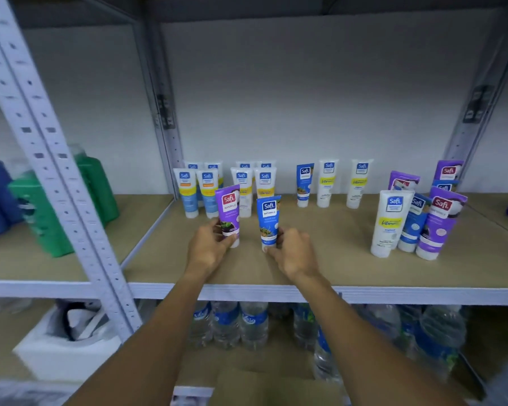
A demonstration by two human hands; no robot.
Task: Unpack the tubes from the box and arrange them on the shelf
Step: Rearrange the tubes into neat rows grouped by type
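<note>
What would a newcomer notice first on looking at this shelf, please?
Probably the two hands at the middle of the shelf: the left hand grips a purple tube and the right hand grips a blue tube, both cap-down near the front. Behind them stand rows of white tubes, with a mixed cluster at the right. Water bottles stand on the level below.

Shelf (329,247) bare mid-right; tube rows (207,189) behind, tube cluster (389,218) right.

Rear tubes (193,166) half hidden, green bottles (41,230) blurred
</note>
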